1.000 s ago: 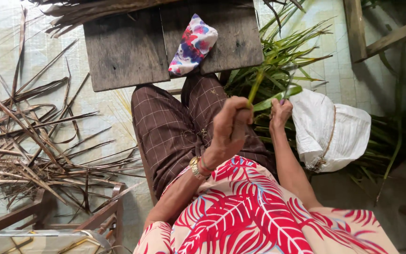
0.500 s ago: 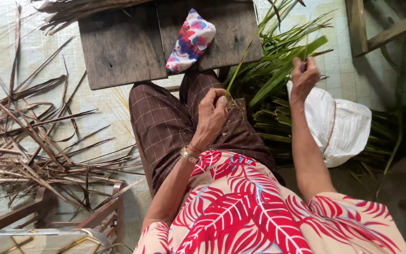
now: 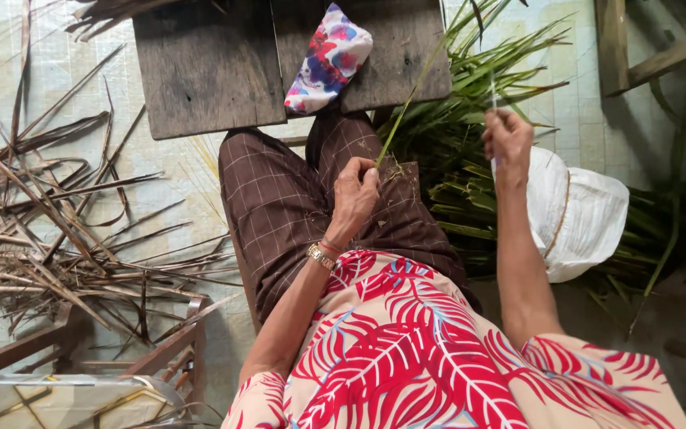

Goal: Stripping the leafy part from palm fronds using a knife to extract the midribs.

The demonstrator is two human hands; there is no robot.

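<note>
My left hand (image 3: 355,195) rests over my lap and pinches the lower end of a thin green leaf rib (image 3: 403,107) that slants up to the right. My right hand (image 3: 506,139) is raised to the right, closed around a small slim tool, with a fine pale strip (image 3: 492,86) rising from the fist. The two hands are apart. A pile of long green leaves (image 3: 478,71) lies on the floor behind and below my right hand. Small green scraps lie on my brown checked trousers (image 3: 279,206).
A dark wooden board (image 3: 208,71) lies ahead with a flowered cloth pouch (image 3: 329,57) on it. Dry brown leaf strips (image 3: 49,230) cover the floor at left. A white cloth bundle (image 3: 577,214) sits on the leaves at right. Wooden frames stand lower left and upper right.
The broad green leaf blade that my right hand held has gone from it. My right hand moved up and outward, then dropped slightly. My left hand lowered to my lap, keeping the thin rib.
</note>
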